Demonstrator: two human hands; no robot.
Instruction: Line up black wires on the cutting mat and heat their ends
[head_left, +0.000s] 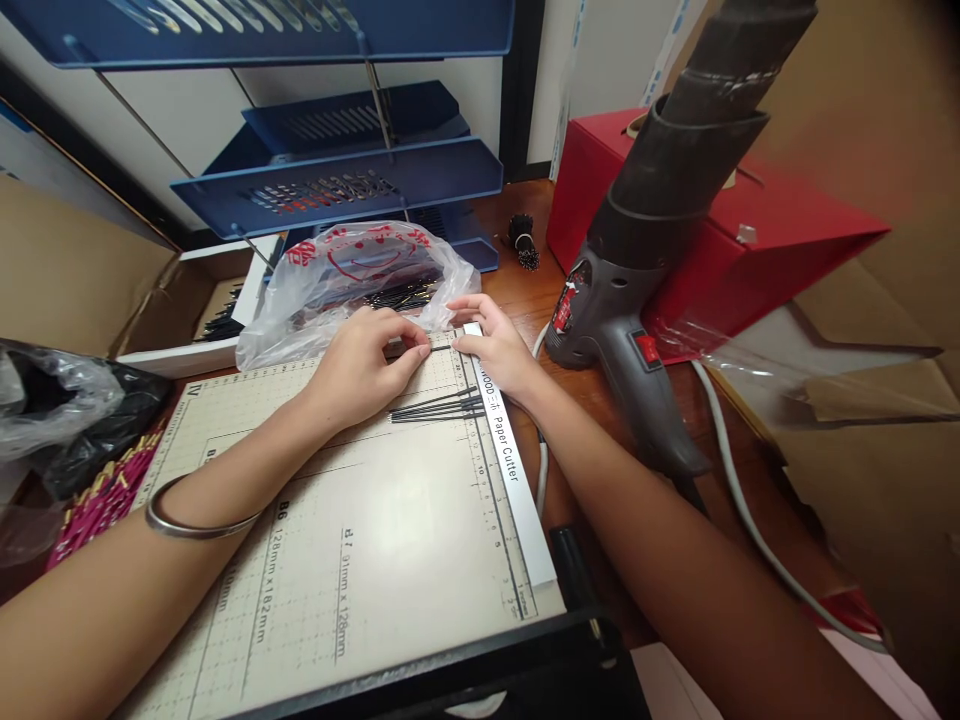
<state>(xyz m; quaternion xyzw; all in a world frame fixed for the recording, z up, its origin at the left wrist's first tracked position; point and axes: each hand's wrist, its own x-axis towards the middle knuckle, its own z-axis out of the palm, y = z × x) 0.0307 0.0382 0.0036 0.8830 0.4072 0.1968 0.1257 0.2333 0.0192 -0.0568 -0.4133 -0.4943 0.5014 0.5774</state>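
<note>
Strips (439, 404) of thin black material lie loose near the far right corner of the paper cutter (360, 540), fanned out toward its ruled right edge. The left hand (360, 375) pinches one more black strip (420, 349) between closed fingertips; the right hand (491, 345) rests with fingers together, pressed flat on the white rail (514, 470). A careless sweep of either wrist could scatter the loose pile. The heat gun (637, 290) stands just beside the right forearm, and its cord (731, 470) could snag an elbow.
</note>
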